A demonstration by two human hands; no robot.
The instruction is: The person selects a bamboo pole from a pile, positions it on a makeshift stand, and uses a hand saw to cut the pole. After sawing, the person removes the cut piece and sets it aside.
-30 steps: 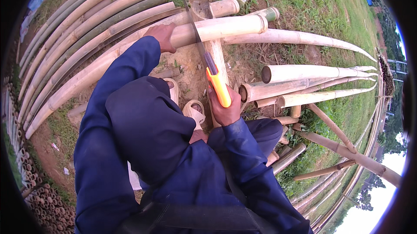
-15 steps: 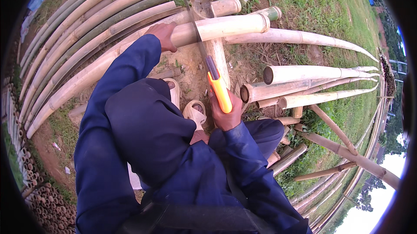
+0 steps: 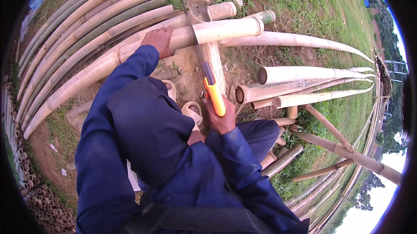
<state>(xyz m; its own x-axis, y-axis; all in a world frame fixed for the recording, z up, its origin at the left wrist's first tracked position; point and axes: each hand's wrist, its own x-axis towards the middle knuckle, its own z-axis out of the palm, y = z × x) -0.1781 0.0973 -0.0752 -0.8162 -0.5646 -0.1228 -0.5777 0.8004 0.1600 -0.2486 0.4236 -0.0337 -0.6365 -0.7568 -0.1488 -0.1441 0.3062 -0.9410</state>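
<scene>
The right hand (image 3: 220,119) is closed around the orange handle of a handsaw (image 3: 213,91), whose dark blade points away from the person and lies crosswise over a thick, pale bamboo pole (image 3: 228,29). How deep the teeth sit cannot be told. The left hand (image 3: 159,42) is curled over the same pole, just left of the blade, its fingers bent across the top. The pole runs from the lower left to its sawn end right of the blade, crossing over a notched bamboo length (image 3: 212,58). Further bamboo poles (image 3: 130,12) lie side by side beyond the left arm, and a pale bamboo stem (image 3: 299,75) lies to the right. Light-coloured sandals (image 3: 191,111) show below the pole.
</scene>
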